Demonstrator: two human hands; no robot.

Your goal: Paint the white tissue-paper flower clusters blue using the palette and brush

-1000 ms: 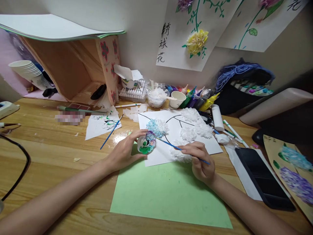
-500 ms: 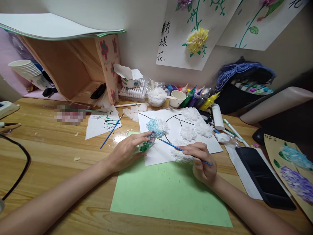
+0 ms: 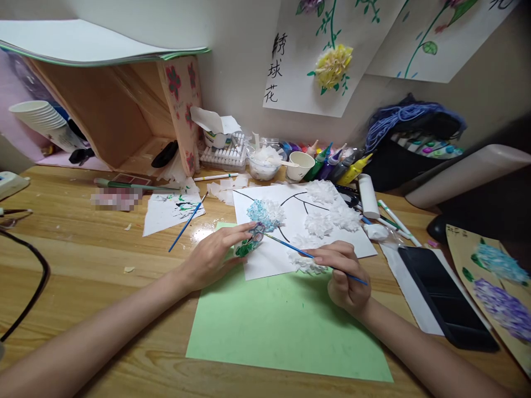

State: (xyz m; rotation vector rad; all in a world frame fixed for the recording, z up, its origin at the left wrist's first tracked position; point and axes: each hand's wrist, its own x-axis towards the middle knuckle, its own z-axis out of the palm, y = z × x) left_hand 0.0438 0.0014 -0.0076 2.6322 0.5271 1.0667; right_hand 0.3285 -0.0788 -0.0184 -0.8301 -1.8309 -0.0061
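My left hand [image 3: 211,255] is closed round a small paint-smeared white cup [image 3: 248,244], tipped on its side at the left edge of a white sheet [image 3: 290,221]. My right hand [image 3: 342,276] pinches a thin blue paintbrush [image 3: 309,255] whose tip reaches into the cup. The sheet carries black drawn stems, one tissue flower painted blue [image 3: 263,213] and several white tissue flowers [image 3: 326,213]. It lies partly over a light green sheet [image 3: 286,326] on the wooden desk [image 3: 83,276].
A second blue brush [image 3: 186,222] lies on a paint-marked scrap at left. Paint bottles [image 3: 336,166], a paper cup [image 3: 301,166] and a bowl of tissue stand at the back. A black phone [image 3: 446,298] and finished flower paintings [image 3: 495,287] lie right. A black cable [image 3: 29,293] curves left.
My left hand tipped the cup over further, so its painted inside faces away and toward the brush. My right hand slid slightly right and down with the brush.
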